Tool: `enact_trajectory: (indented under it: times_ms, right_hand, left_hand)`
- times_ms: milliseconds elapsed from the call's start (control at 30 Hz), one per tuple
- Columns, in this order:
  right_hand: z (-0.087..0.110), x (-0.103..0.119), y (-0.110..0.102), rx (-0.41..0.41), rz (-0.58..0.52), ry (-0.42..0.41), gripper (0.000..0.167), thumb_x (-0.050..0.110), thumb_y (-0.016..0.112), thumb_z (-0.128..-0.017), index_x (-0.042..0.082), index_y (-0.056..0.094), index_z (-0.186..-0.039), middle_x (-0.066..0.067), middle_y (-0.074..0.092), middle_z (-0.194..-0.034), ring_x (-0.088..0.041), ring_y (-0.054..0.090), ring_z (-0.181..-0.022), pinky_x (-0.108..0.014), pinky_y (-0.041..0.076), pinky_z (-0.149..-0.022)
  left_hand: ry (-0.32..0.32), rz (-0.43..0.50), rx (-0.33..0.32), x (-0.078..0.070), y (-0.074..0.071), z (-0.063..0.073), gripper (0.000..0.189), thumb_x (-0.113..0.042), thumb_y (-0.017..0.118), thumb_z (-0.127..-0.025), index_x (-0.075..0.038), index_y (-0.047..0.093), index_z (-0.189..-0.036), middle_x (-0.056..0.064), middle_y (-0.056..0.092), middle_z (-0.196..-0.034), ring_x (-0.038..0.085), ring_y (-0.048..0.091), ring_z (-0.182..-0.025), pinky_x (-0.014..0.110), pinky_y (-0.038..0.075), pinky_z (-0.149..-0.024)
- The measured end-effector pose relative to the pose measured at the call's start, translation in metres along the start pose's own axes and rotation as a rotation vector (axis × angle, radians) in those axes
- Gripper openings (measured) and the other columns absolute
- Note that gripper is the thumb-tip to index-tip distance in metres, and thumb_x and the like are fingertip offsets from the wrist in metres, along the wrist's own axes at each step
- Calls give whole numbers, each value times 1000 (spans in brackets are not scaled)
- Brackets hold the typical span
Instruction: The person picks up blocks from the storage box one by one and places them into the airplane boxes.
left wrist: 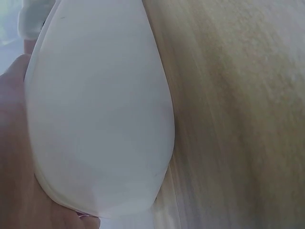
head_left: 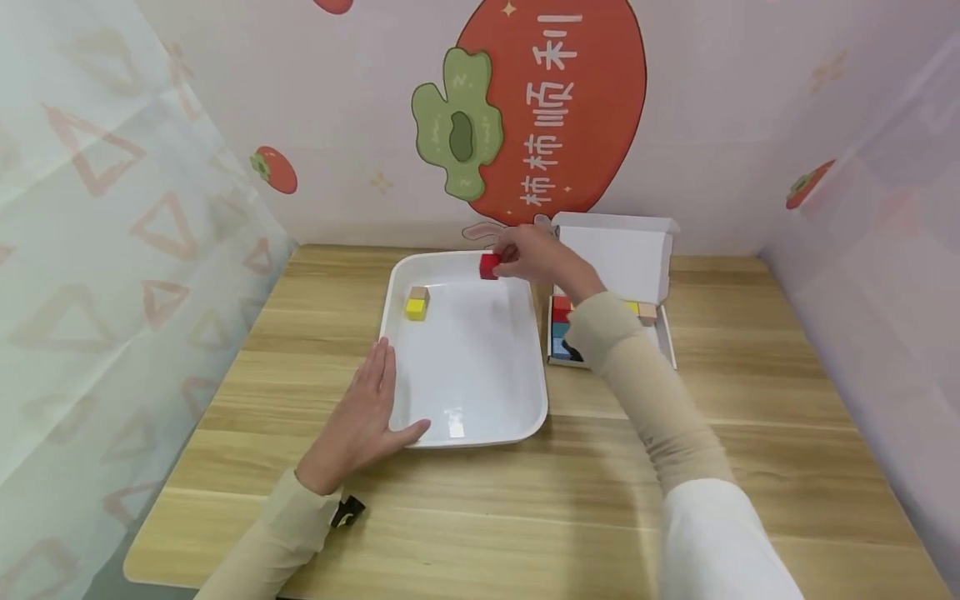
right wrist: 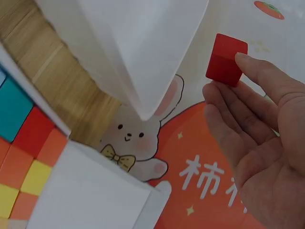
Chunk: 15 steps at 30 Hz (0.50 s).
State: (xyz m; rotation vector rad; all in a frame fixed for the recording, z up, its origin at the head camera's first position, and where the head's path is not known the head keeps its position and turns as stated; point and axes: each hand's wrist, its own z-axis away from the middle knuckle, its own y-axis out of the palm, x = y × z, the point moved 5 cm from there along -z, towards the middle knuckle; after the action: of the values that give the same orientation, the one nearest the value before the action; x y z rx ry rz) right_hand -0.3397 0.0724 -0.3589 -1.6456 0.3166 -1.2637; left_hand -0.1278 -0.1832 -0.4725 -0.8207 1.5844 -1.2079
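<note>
Over the far right part of a white tray (head_left: 468,367), my right hand (head_left: 536,254) pinches a red block (head_left: 490,267) between thumb and fingers. The right wrist view shows this red block (right wrist: 227,59) held at the fingertips. My left hand (head_left: 363,412) rests at the tray's near left corner, fingers straight along the left rim and thumb over the front rim. Inside the tray, toward the far left, a yellow block (head_left: 416,309) and a tan block (head_left: 419,293) sit together. In the left wrist view, the tray's outer side (left wrist: 100,109) fills the middle.
Right of the tray stands an open white box (head_left: 667,337) with its lid (head_left: 611,258) raised, holding several coloured blocks (right wrist: 33,136). My right forearm partly covers it. A wooden table (head_left: 480,533) carries everything, with a printed cloth (head_left: 337,125) behind.
</note>
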Motion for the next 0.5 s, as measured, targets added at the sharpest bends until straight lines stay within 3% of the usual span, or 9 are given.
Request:
enact_trajectory:
  times_ms: [200, 500]
  right_hand:
    - [43, -33, -20, -10, 9, 71, 42, 23, 79, -96, 13, 70, -136, -7, 72, -122, -25, 67, -112, -45, 63, -97]
    - [116, -76, -50, -55, 94, 113, 38, 19, 77, -98, 8, 72, -133, -16, 74, -127, -32, 70, -116, -53, 61, -101]
  left_hand:
    - [0, 12, -4, 0, 0, 1, 123, -66, 65, -90, 10, 4, -165, 28, -1, -176, 44, 4, -166, 59, 19, -133]
    - [-4, 3, -3, -1, -1, 0, 122, -66, 64, -91, 11, 5, -165, 29, 1, -176, 45, 5, -165, 59, 20, -133]
